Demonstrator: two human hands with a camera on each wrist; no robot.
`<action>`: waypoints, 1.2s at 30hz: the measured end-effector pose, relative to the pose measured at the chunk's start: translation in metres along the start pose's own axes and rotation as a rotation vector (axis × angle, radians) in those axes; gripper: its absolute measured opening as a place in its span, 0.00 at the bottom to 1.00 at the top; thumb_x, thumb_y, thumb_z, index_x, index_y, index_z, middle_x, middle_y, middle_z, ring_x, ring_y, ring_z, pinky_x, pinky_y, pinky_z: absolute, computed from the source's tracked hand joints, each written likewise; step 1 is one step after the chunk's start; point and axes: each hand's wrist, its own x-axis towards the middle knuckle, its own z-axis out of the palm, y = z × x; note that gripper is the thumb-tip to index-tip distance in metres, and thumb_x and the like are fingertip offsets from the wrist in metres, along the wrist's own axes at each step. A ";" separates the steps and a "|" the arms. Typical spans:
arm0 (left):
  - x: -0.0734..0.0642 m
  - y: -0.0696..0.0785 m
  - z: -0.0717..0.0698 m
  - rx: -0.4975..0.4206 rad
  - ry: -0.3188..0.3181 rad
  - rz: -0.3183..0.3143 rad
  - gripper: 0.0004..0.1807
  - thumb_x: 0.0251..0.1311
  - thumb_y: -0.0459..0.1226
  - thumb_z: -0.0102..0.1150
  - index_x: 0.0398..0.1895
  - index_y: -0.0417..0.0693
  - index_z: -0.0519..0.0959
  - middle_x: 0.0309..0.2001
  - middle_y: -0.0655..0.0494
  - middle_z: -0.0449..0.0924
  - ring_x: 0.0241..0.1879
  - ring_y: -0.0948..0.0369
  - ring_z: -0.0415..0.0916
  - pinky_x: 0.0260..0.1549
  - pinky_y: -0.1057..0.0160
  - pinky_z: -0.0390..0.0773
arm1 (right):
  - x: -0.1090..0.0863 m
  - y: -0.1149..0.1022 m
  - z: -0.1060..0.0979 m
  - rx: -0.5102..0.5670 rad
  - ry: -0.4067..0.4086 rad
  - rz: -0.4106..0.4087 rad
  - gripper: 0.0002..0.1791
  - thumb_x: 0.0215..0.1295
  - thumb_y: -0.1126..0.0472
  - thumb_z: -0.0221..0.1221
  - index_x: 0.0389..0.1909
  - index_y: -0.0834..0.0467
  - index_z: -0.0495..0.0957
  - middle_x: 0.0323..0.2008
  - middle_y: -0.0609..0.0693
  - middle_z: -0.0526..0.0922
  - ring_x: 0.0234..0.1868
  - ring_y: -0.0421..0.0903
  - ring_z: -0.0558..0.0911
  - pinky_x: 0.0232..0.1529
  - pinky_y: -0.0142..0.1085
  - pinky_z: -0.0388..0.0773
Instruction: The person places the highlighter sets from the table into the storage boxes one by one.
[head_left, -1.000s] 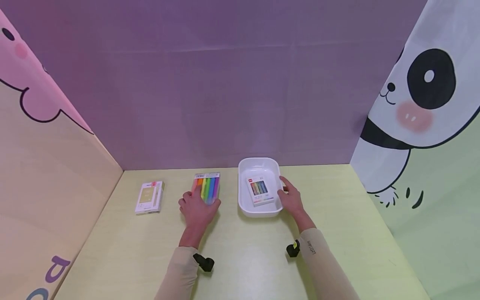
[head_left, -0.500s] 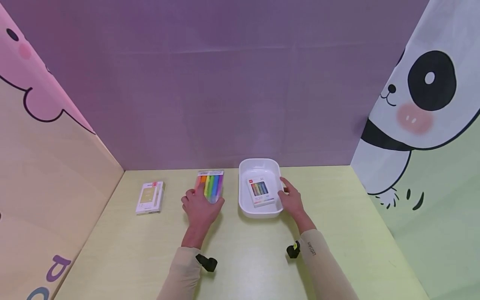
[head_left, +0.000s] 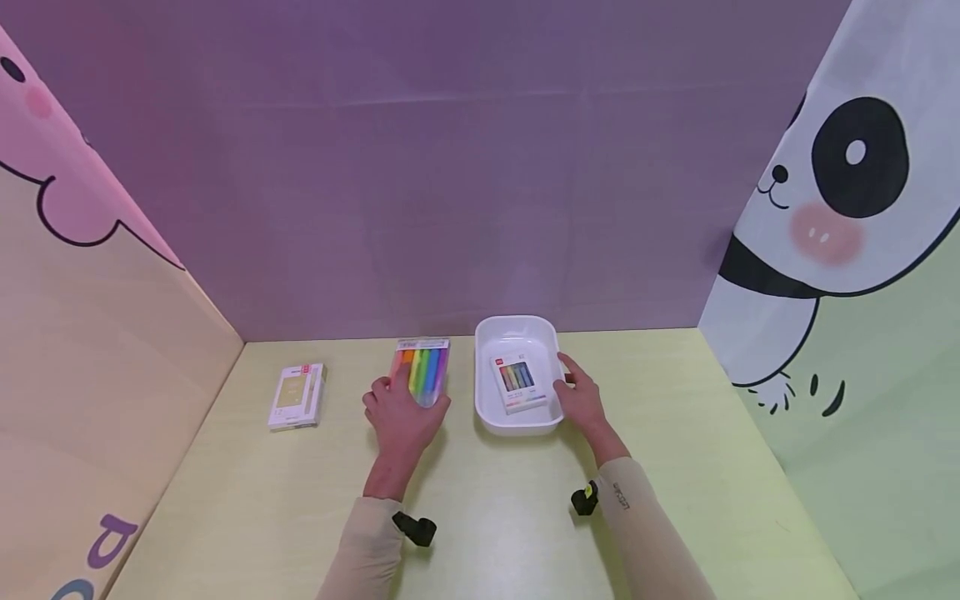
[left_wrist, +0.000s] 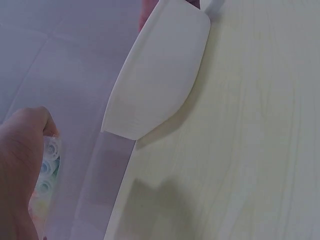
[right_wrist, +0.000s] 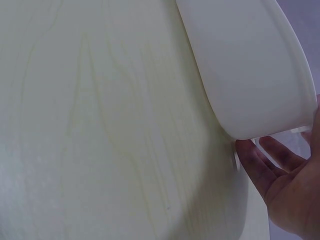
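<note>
The surface (head_left: 495,525) carries everything, and the tray (head_left: 517,428) sits near its back edge, upright, with bare floor showing around the one box inside it.

The right hand (head_left: 583,402) pinches the tray's right side, thumb at the rim and fingers against the outer wall. That side hold suits steadying: light pressure should do, since a hard squeeze or a pull could tip or slide so light-looking a tray.

The left hand (head_left: 403,422) pinches the pack (head_left: 430,372) from above, thumb along its right edge, an index finger over its face, the other fingers at its left. The pack is to the left of the tray, close to the back of the surface; whether its underside touches the surface I cannot tell. Its clear cover looks slick and perhaps a little flexible, so an even pinch on both edges seems wiser than pressing the middle. Best to hold it level and let it clear the tray's rim before any sideways move, with the wrist turned so the knuckles do not knock the wall.

The pale box (head_left: 296,397) lies on the surface, well apart at the left.

The small box (head_left: 519,383) lies flat in the tray, slightly askew; anything lowered there would best come down gently beside it, fingers loosening only after contact.
</note>
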 end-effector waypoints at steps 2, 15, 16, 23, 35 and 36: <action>0.000 0.002 0.000 -0.003 0.001 0.001 0.41 0.45 0.57 0.61 0.65 0.54 0.67 0.53 0.36 0.64 0.51 0.41 0.57 0.48 0.43 0.62 | 0.000 0.000 0.000 0.001 -0.002 0.004 0.30 0.69 0.60 0.51 0.72 0.47 0.62 0.54 0.63 0.75 0.51 0.58 0.76 0.50 0.51 0.76; -0.004 0.019 -0.004 -0.005 -0.019 0.007 0.42 0.45 0.57 0.62 0.66 0.54 0.65 0.54 0.38 0.63 0.53 0.42 0.57 0.50 0.43 0.63 | 0.002 0.000 0.001 0.008 -0.006 0.013 0.30 0.68 0.60 0.51 0.72 0.47 0.62 0.55 0.64 0.75 0.52 0.59 0.76 0.51 0.52 0.76; -0.005 0.020 -0.004 -0.004 -0.020 0.009 0.42 0.46 0.57 0.62 0.66 0.54 0.65 0.54 0.38 0.62 0.53 0.42 0.57 0.50 0.43 0.63 | 0.002 0.000 0.001 0.010 -0.007 0.014 0.30 0.68 0.60 0.51 0.72 0.47 0.62 0.55 0.64 0.75 0.52 0.59 0.76 0.51 0.51 0.76; -0.009 0.035 -0.002 -0.004 -0.029 0.037 0.43 0.45 0.56 0.61 0.67 0.53 0.65 0.55 0.38 0.62 0.54 0.43 0.56 0.50 0.44 0.64 | 0.001 0.000 -0.001 0.006 -0.007 0.012 0.30 0.69 0.60 0.51 0.72 0.47 0.62 0.55 0.64 0.75 0.52 0.59 0.76 0.51 0.52 0.76; -0.013 0.045 0.004 -0.013 -0.035 0.054 0.42 0.44 0.57 0.62 0.65 0.54 0.67 0.54 0.40 0.64 0.53 0.44 0.57 0.49 0.45 0.64 | -0.001 -0.002 -0.001 -0.001 -0.008 0.002 0.30 0.69 0.60 0.51 0.72 0.47 0.62 0.54 0.64 0.76 0.51 0.58 0.76 0.50 0.51 0.76; -0.013 0.047 0.003 -0.016 -0.038 0.053 0.42 0.44 0.57 0.62 0.65 0.54 0.67 0.54 0.40 0.64 0.53 0.44 0.57 0.50 0.45 0.64 | 0.000 -0.001 -0.001 -0.002 -0.008 -0.001 0.30 0.69 0.60 0.51 0.72 0.48 0.62 0.54 0.64 0.76 0.51 0.58 0.76 0.50 0.52 0.76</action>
